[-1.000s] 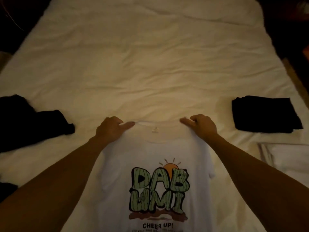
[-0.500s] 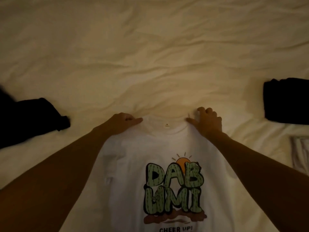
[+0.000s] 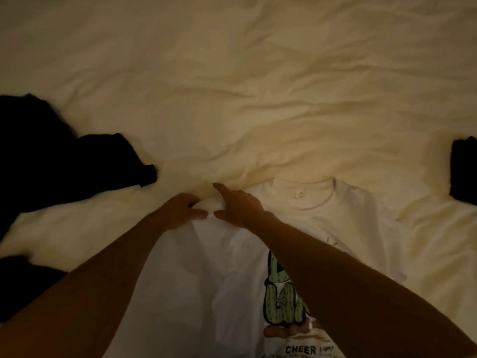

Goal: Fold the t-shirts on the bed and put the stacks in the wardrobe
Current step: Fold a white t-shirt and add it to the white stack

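both forearms reach forward and converge. left hand (image 3: 180, 210) curls its fingers, pinching white cloth; right hand (image 3: 238, 206) beside it, forefinger extended, thumb touching the same bunch.

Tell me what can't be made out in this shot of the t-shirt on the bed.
- White t-shirt, head view: the right forearm covers most of its print, and the bottom edge cuts off the hem.
- Left hand: its fingers curl into bunched fabric at the shoulder, hiding the tips.
- Folded black garment: cut off by the right edge.
- Black clothes at left: too dark and blurred to tell how many pieces.
- Wardrobe: out of frame.
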The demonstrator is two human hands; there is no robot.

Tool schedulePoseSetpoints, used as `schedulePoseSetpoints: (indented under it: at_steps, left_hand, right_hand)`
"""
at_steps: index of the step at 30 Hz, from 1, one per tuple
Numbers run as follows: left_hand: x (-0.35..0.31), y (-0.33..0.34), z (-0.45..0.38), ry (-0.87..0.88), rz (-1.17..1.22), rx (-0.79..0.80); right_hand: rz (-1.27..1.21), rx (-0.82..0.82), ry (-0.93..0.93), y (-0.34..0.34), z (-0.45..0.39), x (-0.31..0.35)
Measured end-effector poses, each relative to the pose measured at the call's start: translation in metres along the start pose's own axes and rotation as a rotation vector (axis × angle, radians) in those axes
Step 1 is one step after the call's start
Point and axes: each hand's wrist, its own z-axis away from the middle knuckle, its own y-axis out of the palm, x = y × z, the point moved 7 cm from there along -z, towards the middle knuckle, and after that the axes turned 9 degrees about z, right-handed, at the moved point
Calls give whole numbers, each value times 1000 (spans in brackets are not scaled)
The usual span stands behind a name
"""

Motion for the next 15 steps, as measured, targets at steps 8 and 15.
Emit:
schedulePoseSetpoints:
  at_steps: [8, 15]
  left_hand:
    - [17, -6, 36, 104, 492, -220]
    - [32, -5, 48, 99, 10, 14]
  right_hand:
    - [-130, -76, 81, -10, -11, -10]
    - [-315, -85, 201, -3, -6, -23]
